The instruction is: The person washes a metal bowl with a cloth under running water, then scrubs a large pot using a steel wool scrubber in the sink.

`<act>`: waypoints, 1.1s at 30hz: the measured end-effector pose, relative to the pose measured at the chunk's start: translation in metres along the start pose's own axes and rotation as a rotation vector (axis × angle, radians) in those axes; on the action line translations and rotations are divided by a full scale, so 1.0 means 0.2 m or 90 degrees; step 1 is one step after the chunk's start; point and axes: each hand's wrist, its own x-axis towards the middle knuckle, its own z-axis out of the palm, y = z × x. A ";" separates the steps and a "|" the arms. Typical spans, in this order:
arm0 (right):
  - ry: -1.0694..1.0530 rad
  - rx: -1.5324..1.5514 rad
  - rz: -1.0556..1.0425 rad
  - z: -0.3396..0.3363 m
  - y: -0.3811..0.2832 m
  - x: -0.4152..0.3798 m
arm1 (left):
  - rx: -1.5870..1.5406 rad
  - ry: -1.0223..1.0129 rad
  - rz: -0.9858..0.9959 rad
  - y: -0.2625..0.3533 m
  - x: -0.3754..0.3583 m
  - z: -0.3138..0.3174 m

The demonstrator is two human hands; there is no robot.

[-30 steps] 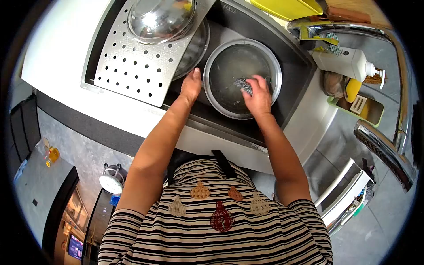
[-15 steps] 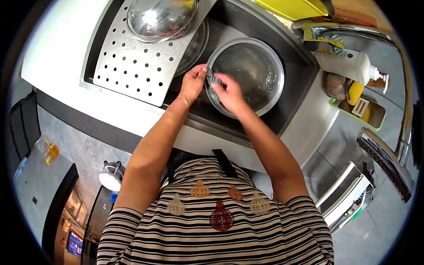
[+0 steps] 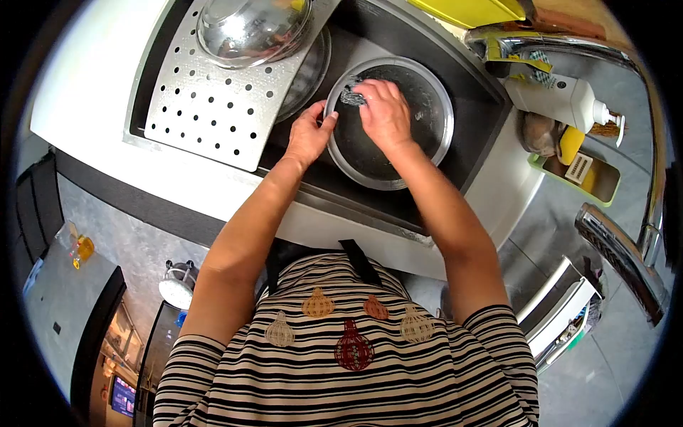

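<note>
A round metal pan (image 3: 449, 132) with a dark inside sits in the dark sink (image 3: 479, 99). My left hand (image 3: 309, 134) pinches its left rim, thumb on top and fingers outside. Inside the pan, near the upper left wall, my right hand (image 3: 388, 117) is closed on a grey steel wool scrubber (image 3: 350, 95). Part of the scrubber is hidden under the fingers. Another round metal piece (image 3: 311, 75) lies in the sink to the left, partly covered by the perforated metal tray (image 3: 220, 92).
An upturned shiny metal bowl (image 3: 252, 35) rests on the tray. On the right stand a white pump bottle (image 3: 558, 99) and a green-rimmed holder (image 3: 605, 186) with sponges. A chrome faucet (image 3: 615, 256) curves along the right side. A yellow container (image 3: 473, 11) is at the top.
My right hand has moved up and inward with the scrubber, from the pan's left rim to its upper left inside. My left hand stays at the left rim.
</note>
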 end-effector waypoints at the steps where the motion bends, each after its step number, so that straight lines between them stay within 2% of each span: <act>1: -0.023 -0.060 -0.098 0.00 0.02 0.04 | 0.097 0.009 0.024 0.01 -0.01 -0.01; 3: -0.061 -0.210 -0.235 -0.02 0.18 0.11 | 0.097 -0.004 0.003 -0.03 0.00 0.00; 4: -0.076 -0.330 -0.270 -0.06 0.27 0.14 | 0.073 -0.004 0.011 -0.06 0.01 0.00; 5: -0.131 -0.380 -0.250 -0.11 0.35 0.15 | 0.048 -0.004 0.017 -0.07 0.01 0.00; 6: -0.148 -0.366 -0.258 -0.17 0.42 0.14 | 0.049 -0.005 0.019 -0.04 0.00 -0.01; 8: -0.145 -0.370 -0.315 -0.24 0.51 0.02 | 0.022 -0.047 -0.065 0.02 -0.02 -0.02; 10: -0.241 -0.416 -0.232 -0.27 0.52 -0.13 | -0.010 -0.044 -0.084 0.00 -0.01 0.00; 12: -0.306 -0.479 -0.078 -0.25 0.44 -0.29 | -0.041 -0.032 -0.113 0.00 -0.02 -0.01; 14: -0.477 -0.520 0.109 -0.23 0.27 -0.37 | -0.121 -0.082 -0.143 0.07 -0.04 -0.04; 15: -0.541 -0.492 0.187 -0.22 0.20 -0.39 | -0.119 -0.082 -0.142 0.08 -0.03 -0.04; 16: -0.518 -0.480 0.195 -0.19 0.15 -0.43 | -0.134 -0.077 -0.155 0.08 -0.03 -0.03; 17: -0.596 -0.334 0.322 -0.15 0.12 -0.44 | -0.151 -0.072 -0.169 0.08 -0.03 -0.03; 18: -0.651 -0.298 0.347 -0.19 0.00 -0.38 | -0.152 -0.074 -0.168 0.08 -0.03 -0.03; 21: -0.558 -0.115 0.341 -0.12 -0.09 -0.39 | -0.119 -0.085 -0.173 0.05 -0.02 -0.02; 22: -0.558 -0.114 0.342 -0.12 -0.09 -0.38 | -0.146 -0.071 -0.151 0.03 -0.02 -0.01; 24: -0.331 0.178 0.295 -0.10 -0.06 -0.33 | -0.171 -0.056 -0.127 0.00 -0.01 0.01; 25: -0.218 0.065 0.141 -0.13 -0.07 -0.27 | -0.168 -0.046 -0.112 -0.01 0.00 0.02; 27: -0.150 -0.047 -0.001 -0.14 0.02 -0.20 | -0.165 -0.037 -0.104 -0.04 0.00 0.02; 31: -0.161 -0.371 -0.251 -0.16 0.28 -0.02 | -0.085 -0.086 -0.102 -0.05 0.01 0.01; 32: -0.214 -0.455 -0.280 -0.15 0.36 0.02 | -0.061 -0.062 -0.044 -0.06 0.02 0.01; 33: -0.304 -0.527 -0.257 -0.16 0.41 0.04 | -0.036 -0.036 0.014 -0.07 0.02 0.01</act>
